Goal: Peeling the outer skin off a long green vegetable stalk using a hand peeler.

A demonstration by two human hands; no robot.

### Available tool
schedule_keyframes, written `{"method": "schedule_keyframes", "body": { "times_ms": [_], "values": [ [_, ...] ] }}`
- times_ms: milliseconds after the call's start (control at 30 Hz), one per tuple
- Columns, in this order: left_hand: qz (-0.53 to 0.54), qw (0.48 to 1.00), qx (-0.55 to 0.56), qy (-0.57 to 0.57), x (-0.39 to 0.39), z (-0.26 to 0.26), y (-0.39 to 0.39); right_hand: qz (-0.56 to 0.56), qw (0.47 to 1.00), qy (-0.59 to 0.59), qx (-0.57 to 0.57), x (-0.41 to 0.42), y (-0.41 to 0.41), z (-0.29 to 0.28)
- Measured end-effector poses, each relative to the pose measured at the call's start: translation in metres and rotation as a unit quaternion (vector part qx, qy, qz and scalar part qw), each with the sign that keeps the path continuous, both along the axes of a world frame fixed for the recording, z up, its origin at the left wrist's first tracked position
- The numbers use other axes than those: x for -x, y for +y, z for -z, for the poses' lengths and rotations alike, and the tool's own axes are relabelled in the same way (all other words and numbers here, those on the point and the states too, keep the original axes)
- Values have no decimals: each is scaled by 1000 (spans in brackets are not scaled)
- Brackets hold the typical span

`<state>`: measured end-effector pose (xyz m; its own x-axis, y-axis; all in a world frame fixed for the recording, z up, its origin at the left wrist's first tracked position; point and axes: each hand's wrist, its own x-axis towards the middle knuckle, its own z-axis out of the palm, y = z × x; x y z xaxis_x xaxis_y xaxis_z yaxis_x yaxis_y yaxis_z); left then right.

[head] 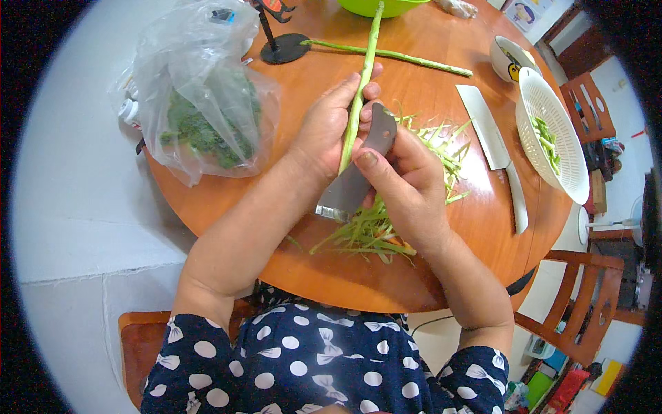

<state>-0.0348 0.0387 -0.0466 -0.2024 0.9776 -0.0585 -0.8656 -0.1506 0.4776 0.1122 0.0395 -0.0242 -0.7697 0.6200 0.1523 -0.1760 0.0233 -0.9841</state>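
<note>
My left hand (331,119) grips a long pale-green asparagus spear (368,62), partly peeled, which points away from me toward a green bowl. In my right hand (414,181) is a flat dark grey bladed tool (341,191) with a silvery end and a small hole near its top; its exact kind is unclear. The tool lies against the lower part of the spear, and the fingers hide some of the contact. Below and beside my right hand, green peelings (372,233) are heaped on the round wooden table (305,274). Another asparagus spear (414,61) lies across the table beyond my hands.
Right of the peelings rests a cleaver (483,124), then a white colander (569,155) holding cut green pieces (545,139). A bowl (509,57) sits behind it. At left are a plastic bag of leafy greens (212,119) and a black stand (286,49). The green bowl (398,8) is farthest.
</note>
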Motion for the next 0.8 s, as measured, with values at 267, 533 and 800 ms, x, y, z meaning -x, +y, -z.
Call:
{"method": "schedule_keyframes", "body": {
  "times_ms": [267,533,800],
  "values": [
    [21,988,55,144,-17,-7,-11,47,997,27,61,1,13,-1],
    [68,993,74,67,-21,-6,-14,101,994,41,25,3,23,3],
    [39,995,93,8,-37,-16,-12,150,987,58,10,2,37,4]
  ]
}}
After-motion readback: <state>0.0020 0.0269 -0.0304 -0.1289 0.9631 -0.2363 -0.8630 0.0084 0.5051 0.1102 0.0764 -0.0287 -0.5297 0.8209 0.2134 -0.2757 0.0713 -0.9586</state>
